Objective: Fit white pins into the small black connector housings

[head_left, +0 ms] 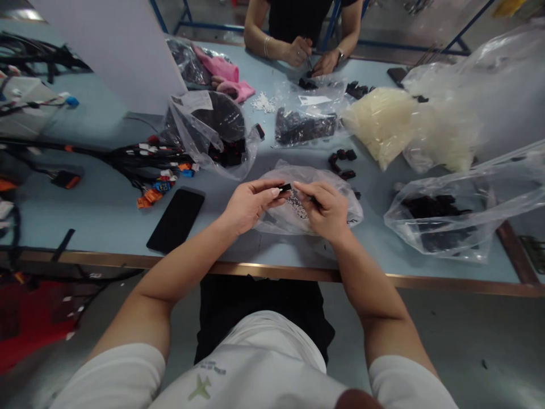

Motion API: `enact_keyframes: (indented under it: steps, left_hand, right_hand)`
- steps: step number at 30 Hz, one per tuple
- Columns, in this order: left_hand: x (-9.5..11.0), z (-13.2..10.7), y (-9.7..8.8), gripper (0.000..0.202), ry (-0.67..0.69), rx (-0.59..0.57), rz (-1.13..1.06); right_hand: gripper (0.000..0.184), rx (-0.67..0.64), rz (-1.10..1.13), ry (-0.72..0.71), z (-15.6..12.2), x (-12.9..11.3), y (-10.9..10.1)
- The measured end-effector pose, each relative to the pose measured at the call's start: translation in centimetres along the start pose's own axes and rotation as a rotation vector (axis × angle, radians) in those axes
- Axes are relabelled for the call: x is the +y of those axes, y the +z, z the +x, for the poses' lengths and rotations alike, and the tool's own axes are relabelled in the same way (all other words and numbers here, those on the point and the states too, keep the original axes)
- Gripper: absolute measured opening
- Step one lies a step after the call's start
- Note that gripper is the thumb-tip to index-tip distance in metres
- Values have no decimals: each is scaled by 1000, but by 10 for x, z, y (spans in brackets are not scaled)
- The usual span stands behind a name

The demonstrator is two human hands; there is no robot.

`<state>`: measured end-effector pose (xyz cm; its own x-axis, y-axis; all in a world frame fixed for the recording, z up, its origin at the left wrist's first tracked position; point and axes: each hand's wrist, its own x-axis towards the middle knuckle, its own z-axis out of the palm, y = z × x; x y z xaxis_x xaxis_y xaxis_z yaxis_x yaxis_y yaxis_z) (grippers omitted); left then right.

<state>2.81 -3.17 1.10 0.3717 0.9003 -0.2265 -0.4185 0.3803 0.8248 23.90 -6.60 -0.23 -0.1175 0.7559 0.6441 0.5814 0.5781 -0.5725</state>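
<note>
Between the thumb and fingers of my left hand (249,205) is a small black connector (285,187), held above the table's front part. Just right of it, my right hand (327,209) is closed in a pinch, its fingertips close to the connector. Something dark shows among the right fingers, too small to make out. Beneath both hands lies a clear plastic bag (272,224) with many tiny white pieces (297,205) on or in it. Several loose black connectors (342,154) lie beyond my right hand.
A black phone (176,220) and a wire harness (123,156) lie to the left. Bags of black parts (230,150), (438,207) flank the work area. A bag of cream-coloured pieces (383,122) stands at back right. Across the table, a co-worker's hands (300,52) handle a small part.
</note>
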Motion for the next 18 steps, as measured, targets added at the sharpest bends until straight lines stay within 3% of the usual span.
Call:
enact_keyframes:
  steps: [18]
  left_hand:
    - [-3,4,-3,27,63,35,44]
  right_hand:
    - [28,-10,-114,47,6,4,-13]
